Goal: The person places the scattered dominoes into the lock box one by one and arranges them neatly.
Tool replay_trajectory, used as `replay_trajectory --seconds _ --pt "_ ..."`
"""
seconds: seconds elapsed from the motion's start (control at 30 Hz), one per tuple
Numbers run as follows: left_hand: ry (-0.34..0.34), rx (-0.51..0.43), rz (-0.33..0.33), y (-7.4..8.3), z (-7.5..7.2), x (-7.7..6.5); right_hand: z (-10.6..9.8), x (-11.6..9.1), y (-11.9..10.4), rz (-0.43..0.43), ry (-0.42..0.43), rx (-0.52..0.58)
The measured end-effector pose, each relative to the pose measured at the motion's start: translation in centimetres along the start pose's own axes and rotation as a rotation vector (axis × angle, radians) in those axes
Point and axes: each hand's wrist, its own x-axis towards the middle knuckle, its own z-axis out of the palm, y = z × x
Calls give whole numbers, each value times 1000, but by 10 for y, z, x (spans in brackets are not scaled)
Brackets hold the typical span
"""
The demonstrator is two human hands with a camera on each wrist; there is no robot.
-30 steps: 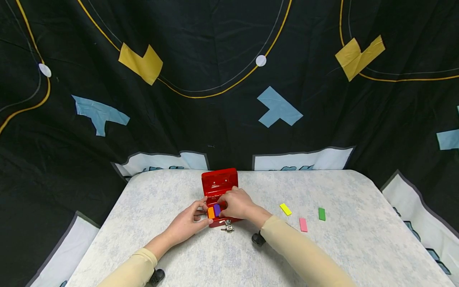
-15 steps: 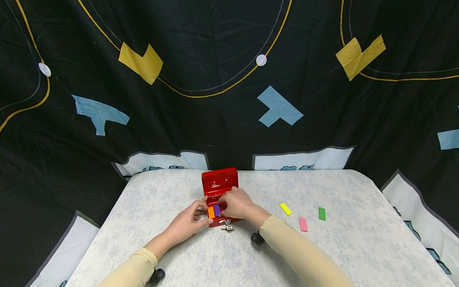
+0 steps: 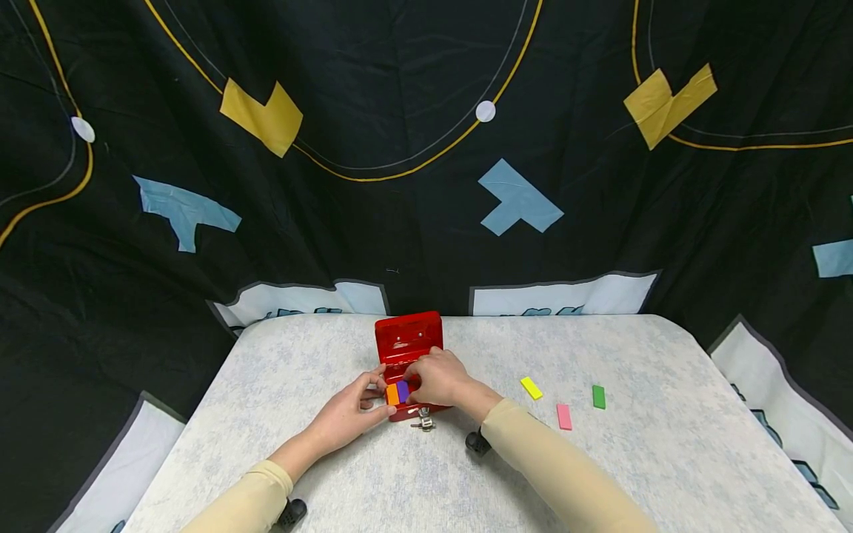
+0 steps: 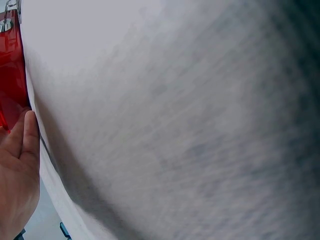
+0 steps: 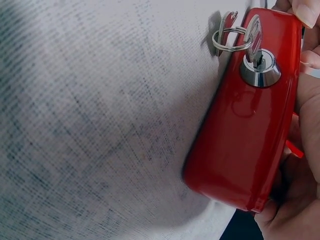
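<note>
A small red metal cash box (image 3: 409, 337) stands on the table with its lid raised. My left hand (image 3: 346, 420) holds the box's left end, thumb at the front corner and fingers along the side. Inside at the left, an orange block (image 3: 392, 395) and a purple block (image 3: 403, 392) sit side by side. My right hand (image 3: 441, 377) reaches in from the right, finger and thumb pinching the purple block's ends; the palm hides the box's right part. Keys on a ring (image 5: 231, 40) hang from the front lock (image 5: 260, 68).
To the right on the pale table (image 3: 666, 459) lie a yellow block (image 3: 531, 388), a pink block (image 3: 563, 417) and a green block (image 3: 598, 397). A dark curtain (image 3: 400, 222) with taped shapes hangs behind the table.
</note>
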Motion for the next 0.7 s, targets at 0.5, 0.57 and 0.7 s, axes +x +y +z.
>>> replay_trajectory --seconds 0.5,0.57,0.7 --pt "2 -9 1 -1 0 0 1 1 0 8 -12 1" --pt "3 -9 -1 -1 0 0 1 1 0 10 -14 2" --pt "2 -12 -1 -1 0 0 0 1 0 13 -19 5"
